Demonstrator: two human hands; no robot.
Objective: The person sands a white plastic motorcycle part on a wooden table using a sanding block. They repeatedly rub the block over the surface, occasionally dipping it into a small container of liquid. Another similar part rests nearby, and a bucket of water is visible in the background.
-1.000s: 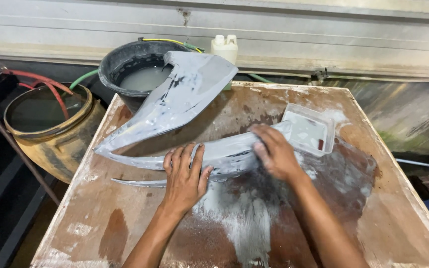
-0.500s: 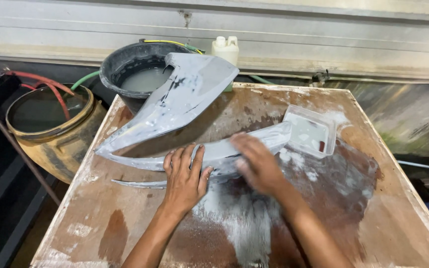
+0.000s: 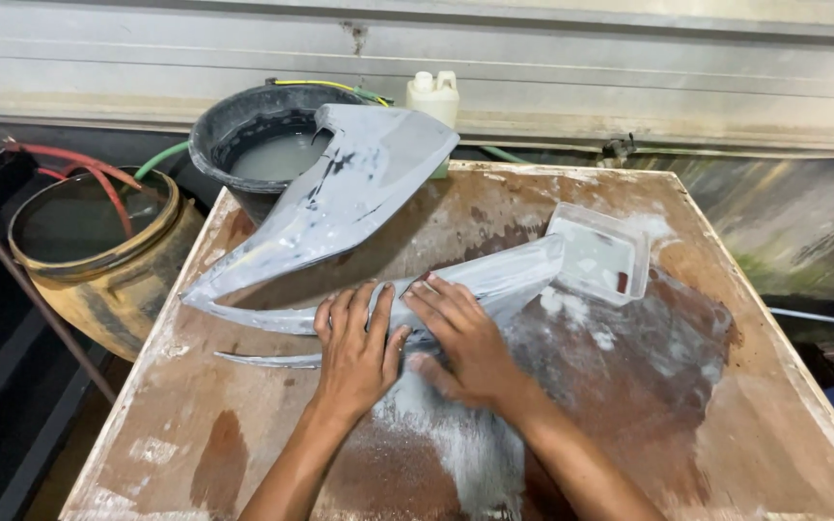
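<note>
Black bucket point(image 3: 243, 130): stands off the table's far-left corner, holding cloudy grey water.
Yellowish drum point(image 3: 98, 260): left of the table, filled with dark liquid; red and green hoses point(image 3: 89, 164) lie over its rim.
Clear tray point(image 3: 598, 256): on the table at the panel's right tip, shallow, with a film of milky water.
White jug point(image 3: 434, 95): behind the panel's top, capped; contents cannot be told.
Table point(image 3: 726, 415): wet brown board smeared with white slurry; right half and near-left corner lie open, edges unguarded.
Grey panel point(image 3: 359, 193): curved, primer-grey, scuffed dark in spots, lying across the table's left-centre, its upper end overhanging the bucket.
Left hand point(image 3: 357, 347): flat, fingers spread, pressing the panel's lower strip.
Right hand point(image 3: 460, 338): just beside it, fingers laid flat on the same strip; whether it grips anything beneath cannot be told.
</note>
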